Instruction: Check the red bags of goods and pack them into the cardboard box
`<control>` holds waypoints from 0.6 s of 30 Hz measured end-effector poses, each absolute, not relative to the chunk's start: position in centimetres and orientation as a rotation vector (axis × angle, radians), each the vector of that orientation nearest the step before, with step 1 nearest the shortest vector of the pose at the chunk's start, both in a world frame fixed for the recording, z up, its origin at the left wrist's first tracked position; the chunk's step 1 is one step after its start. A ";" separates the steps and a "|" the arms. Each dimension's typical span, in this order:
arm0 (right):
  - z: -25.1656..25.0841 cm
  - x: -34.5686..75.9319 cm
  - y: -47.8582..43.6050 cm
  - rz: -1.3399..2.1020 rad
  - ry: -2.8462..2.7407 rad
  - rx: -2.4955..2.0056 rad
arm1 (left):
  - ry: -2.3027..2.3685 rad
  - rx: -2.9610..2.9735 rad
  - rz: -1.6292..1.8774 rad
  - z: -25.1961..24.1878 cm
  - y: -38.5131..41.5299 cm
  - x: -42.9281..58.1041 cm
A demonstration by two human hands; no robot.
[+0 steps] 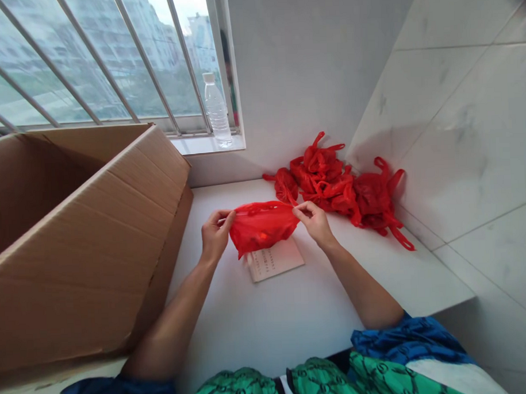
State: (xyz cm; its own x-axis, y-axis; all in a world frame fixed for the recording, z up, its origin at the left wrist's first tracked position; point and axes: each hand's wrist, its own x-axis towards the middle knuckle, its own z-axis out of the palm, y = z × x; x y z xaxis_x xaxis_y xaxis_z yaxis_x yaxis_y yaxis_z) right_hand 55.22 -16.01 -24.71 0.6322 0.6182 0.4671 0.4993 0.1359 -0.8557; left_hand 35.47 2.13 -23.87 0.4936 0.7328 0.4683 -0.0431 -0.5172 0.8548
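A red plastic bag is stretched between my two hands above the white tabletop. My left hand pinches its left upper corner, and my right hand grips the right one near a handle loop. Something inside the bag makes it bulge low in the middle, but I cannot make out what. Partly under the bag lies a pale flat card or booklet with rows of dark print. Just beyond my right hand is a heap of tied red plastic bags, their contents hidden.
A large open cardboard box takes up the left side. On the sill of the barred window, a clear water bottle with a white cap stands upright. A tiled wall bounds the white table on the right.
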 end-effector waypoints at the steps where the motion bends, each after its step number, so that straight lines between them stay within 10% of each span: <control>1: -24.7 55.4 -16.0 0.140 -0.949 -1.486 | 0.571 1.776 1.131 -23.7 2.4 35.3; 18: -17.1 48.9 -20.9 -0.442 -1.371 -1.243 | -0.235 2.294 0.854 -16.9 -4.6 31.0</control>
